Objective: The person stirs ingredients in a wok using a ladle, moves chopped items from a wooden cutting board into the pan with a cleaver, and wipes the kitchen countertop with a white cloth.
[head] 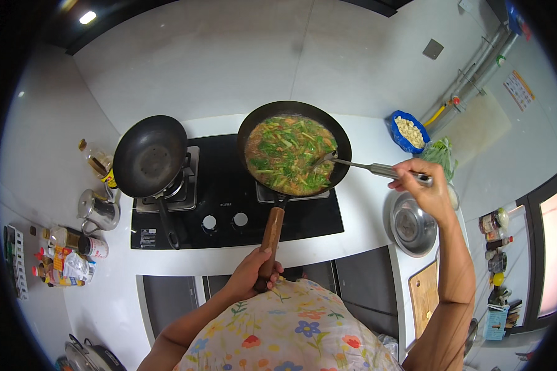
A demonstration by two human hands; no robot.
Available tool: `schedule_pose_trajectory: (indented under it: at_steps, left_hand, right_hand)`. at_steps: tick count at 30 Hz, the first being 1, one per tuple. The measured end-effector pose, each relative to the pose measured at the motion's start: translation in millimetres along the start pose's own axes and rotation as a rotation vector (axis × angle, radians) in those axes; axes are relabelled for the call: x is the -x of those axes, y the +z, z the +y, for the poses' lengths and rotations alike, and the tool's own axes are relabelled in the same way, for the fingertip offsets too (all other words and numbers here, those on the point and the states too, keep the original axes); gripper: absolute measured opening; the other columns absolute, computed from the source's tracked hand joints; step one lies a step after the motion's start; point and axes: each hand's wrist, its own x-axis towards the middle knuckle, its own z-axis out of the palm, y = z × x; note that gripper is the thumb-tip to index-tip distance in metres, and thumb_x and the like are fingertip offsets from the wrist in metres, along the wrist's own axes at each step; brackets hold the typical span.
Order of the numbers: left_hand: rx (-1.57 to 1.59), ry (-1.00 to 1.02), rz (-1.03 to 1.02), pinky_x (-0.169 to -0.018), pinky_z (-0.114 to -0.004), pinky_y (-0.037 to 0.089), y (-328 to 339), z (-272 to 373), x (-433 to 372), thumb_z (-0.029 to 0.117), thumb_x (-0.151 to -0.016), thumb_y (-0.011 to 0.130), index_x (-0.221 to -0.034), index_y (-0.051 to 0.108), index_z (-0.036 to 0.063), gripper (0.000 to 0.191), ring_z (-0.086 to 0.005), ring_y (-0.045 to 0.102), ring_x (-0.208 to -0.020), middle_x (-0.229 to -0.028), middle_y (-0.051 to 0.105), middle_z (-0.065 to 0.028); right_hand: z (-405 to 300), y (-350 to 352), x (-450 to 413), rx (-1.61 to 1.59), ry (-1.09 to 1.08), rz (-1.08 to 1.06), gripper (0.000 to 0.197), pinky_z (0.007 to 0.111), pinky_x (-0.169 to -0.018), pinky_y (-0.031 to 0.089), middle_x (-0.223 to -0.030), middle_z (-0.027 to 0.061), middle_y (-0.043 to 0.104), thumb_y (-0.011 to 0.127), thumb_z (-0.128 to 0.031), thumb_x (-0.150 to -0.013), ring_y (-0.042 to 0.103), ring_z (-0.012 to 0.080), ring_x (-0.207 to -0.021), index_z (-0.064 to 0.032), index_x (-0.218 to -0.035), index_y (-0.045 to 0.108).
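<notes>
A dark wok [341,171] sits on the right burner, filled with a brothy mix of chopped green vegetables [290,153] and orange-brown pieces. Around the wok's brown wooden handle, my left hand [255,273] is closed near its lower end. My right hand [422,183] grips the metal handle of a spatula or ladle [376,168], whose head is partly sunk in the food at the wok's right side. On the left burner rests a second, empty black frying pan [154,160], its handle pointing towards me.
At the right stand a blue bowl of pale pieces [409,131], leafy greens in plastic [440,155], a steel bowl [413,225] and a wooden cutting board [424,297]. A steel pot [97,209], an oil bottle [97,162] and seasoning packets [65,264] are at the left. Two knobs front the black gas hob [225,185].
</notes>
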Motion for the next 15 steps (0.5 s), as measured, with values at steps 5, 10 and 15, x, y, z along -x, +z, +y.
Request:
schedule_pose_trajectory:
  at_steps: [5, 10, 15]
  left_hand:
    - [0.007, 0.013, -0.006, -0.046, -0.021, 0.036, 1, 0, 1, 0.025, -0.086, 0.035, -0.108, 0.035, 0.0092, 0.027, -0.0116, 0.043, -0.055, -0.074, 0.048, -0.0084]
    - [-0.004, 0.017, 0.008, -0.045, -0.021, 0.036, -1, 0, 1, 0.025, -0.086, 0.035, -0.107, 0.036, 0.009, 0.026, -0.0117, 0.042, -0.055, -0.074, 0.048, -0.0083]
    - [0.018, -0.015, 0.027, -0.045, -0.021, 0.035, 1, 0, 0, 0.025, -0.086, 0.035, -0.108, 0.036, 0.0094, 0.027, -0.0113, 0.041, -0.056, -0.075, 0.048, -0.0084]
  right_hand:
    - [-19, -23, 14, -0.119, -0.017, 0.138, 0.017, 0.024, -0.047, 0.049, -0.068, 0.0118, 0.056, 0.055, -0.011, -0.078, 0.059, 0.0191, -0.056, 0.0062, -0.075, 0.053]
    - [-34, -15, 18, -0.097, 0.074, 0.023, 0.019, 0.022, -0.046, 0.048, -0.063, 0.009, 0.054, 0.055, -0.013, -0.079, 0.058, 0.0163, -0.053, 0.0046, -0.072, 0.052]
    - [-5, 24, 4, -0.25, 0.119, 0.058, 0.024, 0.02, -0.045, 0.046, -0.06, 0.0082, 0.054, 0.053, -0.018, -0.081, 0.058, 0.0145, -0.052, 0.0038, -0.071, 0.053]
